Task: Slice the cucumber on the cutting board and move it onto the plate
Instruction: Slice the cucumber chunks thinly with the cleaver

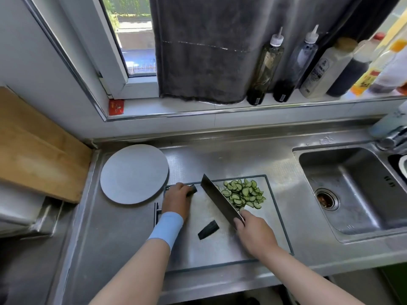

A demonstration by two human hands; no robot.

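l hand [178, 198] curls on cucumber stub [193, 189], r hand [254, 235] grips knife [220, 201]; slices [242, 193] at board [209, 256] 1 o'clock, prob slippery: scoop w/ knife.

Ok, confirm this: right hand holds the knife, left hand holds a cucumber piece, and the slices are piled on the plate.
Not quite. The head view shows the slices piled on the cutting board, beside the knife, not on the plate. The right hand does hold the knife, and the left hand a cucumber piece.

Brushed steel desk [110, 238] gleams dully; matt grey plate [134, 173]; smooth wooden board [37, 150] at nine o'clock; cloth curtain [209, 51] at twelve.
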